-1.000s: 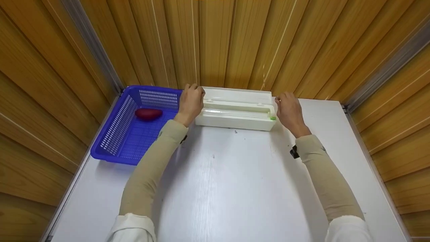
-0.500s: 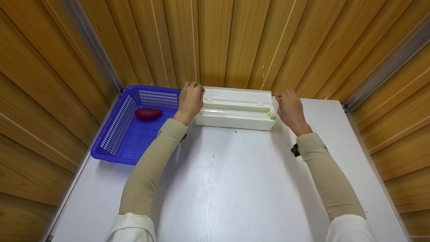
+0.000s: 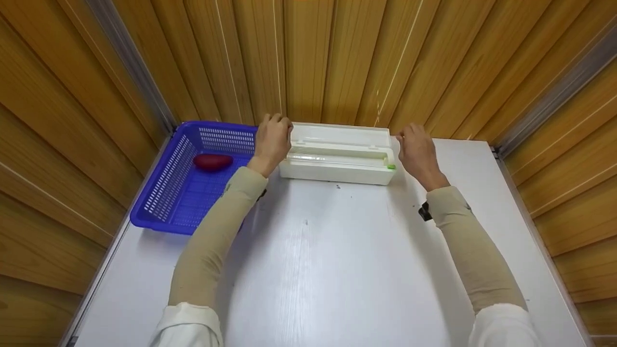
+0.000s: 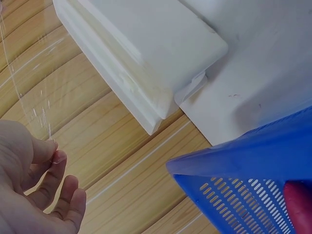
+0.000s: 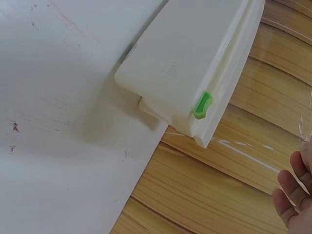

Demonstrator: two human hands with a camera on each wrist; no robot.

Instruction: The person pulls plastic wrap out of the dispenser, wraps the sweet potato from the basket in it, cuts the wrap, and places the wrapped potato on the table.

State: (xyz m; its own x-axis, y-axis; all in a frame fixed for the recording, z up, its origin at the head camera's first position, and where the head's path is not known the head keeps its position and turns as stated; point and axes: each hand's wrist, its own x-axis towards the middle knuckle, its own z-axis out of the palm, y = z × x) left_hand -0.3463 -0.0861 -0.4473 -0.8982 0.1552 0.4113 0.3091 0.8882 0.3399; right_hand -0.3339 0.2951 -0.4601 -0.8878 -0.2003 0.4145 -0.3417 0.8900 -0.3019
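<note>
A white cling film dispenser (image 3: 337,173) stands at the table's back edge, its lid (image 3: 342,135) tipped back. Inside lies a clear roll (image 3: 328,160), and a green slide cutter (image 5: 202,105) sits at the right end. My left hand (image 3: 272,142), above the dispenser's left end, pinches clear cling film (image 4: 43,114) between thumb and forefinger. Past the right end, my right hand (image 3: 418,153) pinches the film's other corner, which creases at the fingertips (image 5: 306,151) on the right wrist view's edge. The film is almost invisible in the head view.
To the left stands a blue slotted basket (image 3: 159,224) with a dark red, elongated item (image 3: 212,162) in it; my left forearm crosses its near right side. Wood-patterned panels (image 3: 308,58) rise behind the white table (image 3: 337,270).
Both hands have moved slightly farther back, toward the rear panel, keeping their pinch on the cling film. The dispenser and basket have stayed in place.
</note>
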